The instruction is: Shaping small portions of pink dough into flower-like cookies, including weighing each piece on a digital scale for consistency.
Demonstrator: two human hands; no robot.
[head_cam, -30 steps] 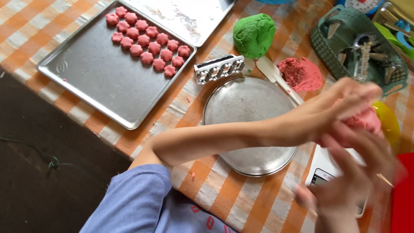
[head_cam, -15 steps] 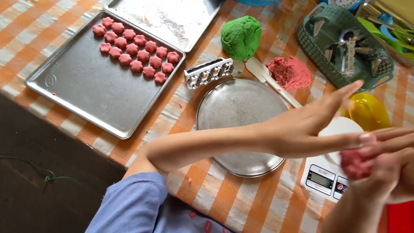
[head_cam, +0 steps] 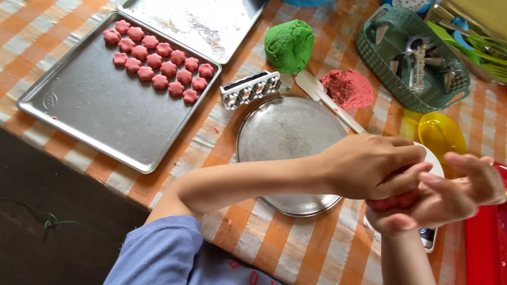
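Head view, left hand (head_cam: pixel 377 166) now cupped over pink dough (head_cam: pixel 393 200), right hand (head_cam: pixel 449 198) beneath

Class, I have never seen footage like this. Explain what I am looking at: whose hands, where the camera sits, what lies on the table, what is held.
The camera sits on a person's head and looks down at their own bare hands. The left hand and right hand press a lump of pink dough between them. On the checked tablecloth lie a baking tray with pink flower shapes, a round metal plate, a ball of green dough, more pink dough, a metal mould and a green basket of tools.
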